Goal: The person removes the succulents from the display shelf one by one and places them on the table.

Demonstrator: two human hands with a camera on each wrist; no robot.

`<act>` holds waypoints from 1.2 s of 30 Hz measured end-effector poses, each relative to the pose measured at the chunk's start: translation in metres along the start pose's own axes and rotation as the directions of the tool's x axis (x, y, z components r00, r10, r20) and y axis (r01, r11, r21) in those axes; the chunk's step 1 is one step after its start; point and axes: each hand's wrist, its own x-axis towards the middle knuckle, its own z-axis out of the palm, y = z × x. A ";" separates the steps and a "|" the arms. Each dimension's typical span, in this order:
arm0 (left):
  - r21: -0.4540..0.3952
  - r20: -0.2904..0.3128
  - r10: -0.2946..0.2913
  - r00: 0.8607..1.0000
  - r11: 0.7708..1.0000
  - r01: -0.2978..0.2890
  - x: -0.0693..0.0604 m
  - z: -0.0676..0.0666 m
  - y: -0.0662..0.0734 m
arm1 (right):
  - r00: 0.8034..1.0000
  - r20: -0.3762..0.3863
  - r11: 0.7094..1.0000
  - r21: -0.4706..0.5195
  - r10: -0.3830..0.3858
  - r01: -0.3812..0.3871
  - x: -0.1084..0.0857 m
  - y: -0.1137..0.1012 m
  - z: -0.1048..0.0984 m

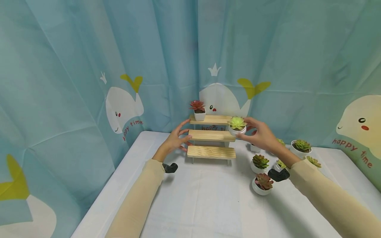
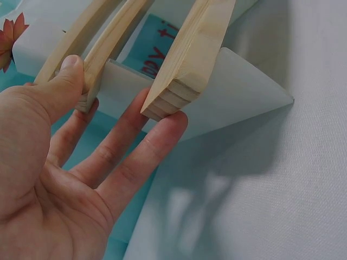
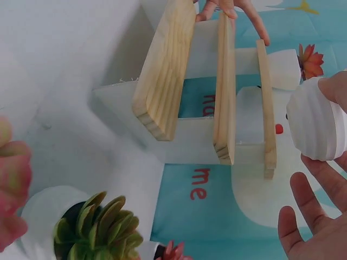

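Observation:
A three-step wooden plant stand (image 1: 212, 135) stands against the curtain. My left hand (image 1: 175, 140) is at its left end; in the left wrist view its spread fingers (image 2: 116, 162) touch the ends of the boards and the thumb lies against the middle one. With thumb and fingertips my right hand (image 1: 260, 135) pinches a light green succulent in a round white pot (image 1: 237, 127), held in the air near the stand's right end. That ribbed pot (image 3: 315, 122) appears above the top board in the right wrist view. A red succulent in a square white pot (image 1: 199, 111) sits on the top board's left.
Right of the stand, several potted succulents stand on the white tabletop (image 1: 208, 195), partly behind my right forearm. Among them are a dark green one (image 1: 260, 162), a reddish one (image 1: 263, 183) nearest me, and a larger one (image 1: 301, 146) farther back. A blue whale-print curtain (image 1: 166, 66) hangs behind.

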 end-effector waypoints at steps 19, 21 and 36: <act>-0.001 0.018 0.002 1.000 1.000 -0.002 -0.001 -0.001 -0.001 | 0.997 -0.002 0.997 -0.035 0.075 -0.075 -0.055 0.015 -0.030; 0.003 0.014 0.002 1.000 1.000 -0.002 -0.001 -0.001 -0.001 | 0.997 -0.005 0.996 -0.047 0.077 -0.077 -0.061 0.018 -0.032; -0.004 0.010 0.004 1.000 1.000 -0.004 0.000 -0.001 -0.001 | 0.995 -0.072 0.998 -0.018 0.064 -0.065 -0.105 0.037 -0.045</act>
